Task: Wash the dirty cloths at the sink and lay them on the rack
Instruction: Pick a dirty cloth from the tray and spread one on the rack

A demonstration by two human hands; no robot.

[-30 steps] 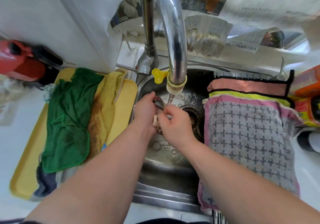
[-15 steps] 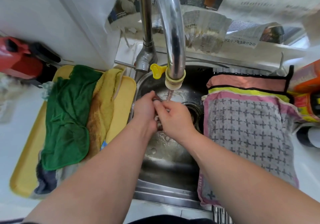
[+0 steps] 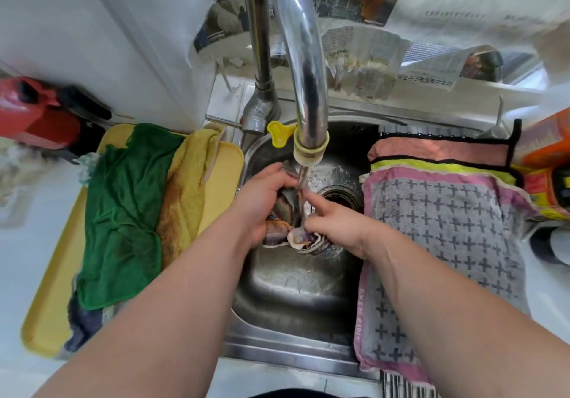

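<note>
Left hand (image 3: 262,200), right hand (image 3: 336,225) around a perhaps-striped cloth (image 3: 279,231) under the tap (image 3: 308,89)

Wet striped cloth (image 3: 278,231), bunched, above steel sink (image 3: 296,289)

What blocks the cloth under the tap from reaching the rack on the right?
Nothing visible in between. Left hand and right hand hold the cloth; a cross-patterned cloth and a pink cloth already cover most of the rack.
</note>
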